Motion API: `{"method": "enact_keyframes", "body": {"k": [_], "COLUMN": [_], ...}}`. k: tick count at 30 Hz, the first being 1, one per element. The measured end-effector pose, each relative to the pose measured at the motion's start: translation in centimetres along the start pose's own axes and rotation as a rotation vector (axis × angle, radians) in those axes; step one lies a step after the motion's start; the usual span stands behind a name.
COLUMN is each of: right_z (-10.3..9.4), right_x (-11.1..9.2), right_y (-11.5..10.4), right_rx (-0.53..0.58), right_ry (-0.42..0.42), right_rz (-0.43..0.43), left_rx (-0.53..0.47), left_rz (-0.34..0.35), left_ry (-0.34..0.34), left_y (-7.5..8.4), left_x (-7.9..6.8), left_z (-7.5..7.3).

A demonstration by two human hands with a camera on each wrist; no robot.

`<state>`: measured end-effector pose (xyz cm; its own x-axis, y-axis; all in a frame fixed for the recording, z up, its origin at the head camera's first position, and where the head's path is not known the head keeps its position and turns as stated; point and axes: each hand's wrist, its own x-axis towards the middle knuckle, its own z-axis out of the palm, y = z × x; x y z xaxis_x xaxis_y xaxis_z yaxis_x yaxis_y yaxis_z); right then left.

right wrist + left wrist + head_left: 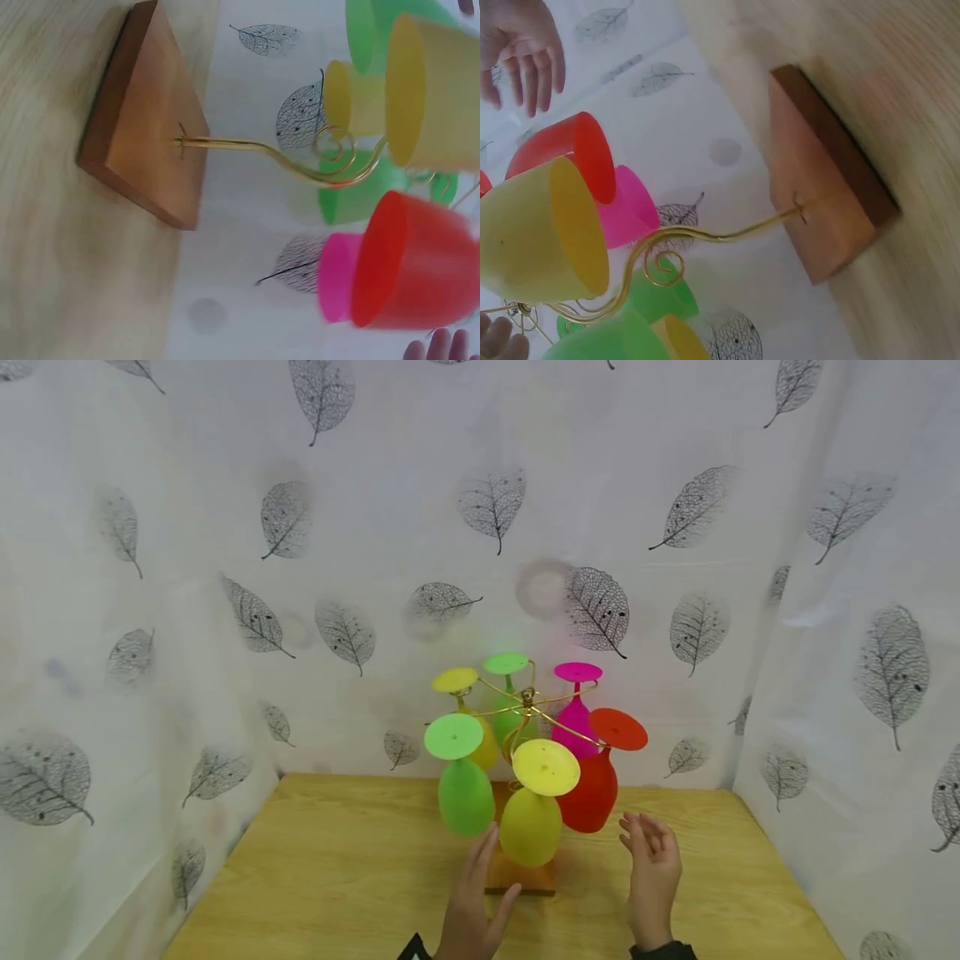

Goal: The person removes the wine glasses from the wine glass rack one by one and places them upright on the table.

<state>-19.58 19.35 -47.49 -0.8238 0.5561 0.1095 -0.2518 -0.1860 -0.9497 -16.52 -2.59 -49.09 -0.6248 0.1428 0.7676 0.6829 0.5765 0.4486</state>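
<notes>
The goblet rack (528, 697), stood on the table (337, 860), could be rocked if its front yellow goblet (531, 831) were brushed by the wide-spread left hand (471, 897) at seven o'clock or the loosely curved right hand (655, 872) at four, nothing being held by either.

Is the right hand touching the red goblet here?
Apart. The head view shows it: a narrow strip of tabletop is visible between the right hand and the red goblet.
</notes>
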Motion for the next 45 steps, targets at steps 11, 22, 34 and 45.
{"method": "enact_keyframes", "body": {"k": [11, 22, 34, 45], "right_z": [3.8, 5.6, 6.6, 8.0], "right_x": [-1.7, 1.5, 2.7, 2.7], "right_y": [-3.7, -7.3, -8.5, -9.7], "right_rx": [-0.247, -0.425, -0.401, -0.482], "right_ry": [-0.309, -0.497, -0.523, -0.624], "right_rz": [-0.739, -1.595, -1.837, -1.811], "left_rx": [-0.174, -0.313, -0.168, -0.127], "left_rz": [-0.254, -0.573, -0.354, -0.272], "left_ry": [-0.031, -0.362, -0.300, -0.173], "left_y": [0.5, -0.6, -0.2, -0.9], "left_x": [3.3, 0.3, -2.0, -3.1], "left_z": [-0.2, 0.6, 1.0, 0.9]}}
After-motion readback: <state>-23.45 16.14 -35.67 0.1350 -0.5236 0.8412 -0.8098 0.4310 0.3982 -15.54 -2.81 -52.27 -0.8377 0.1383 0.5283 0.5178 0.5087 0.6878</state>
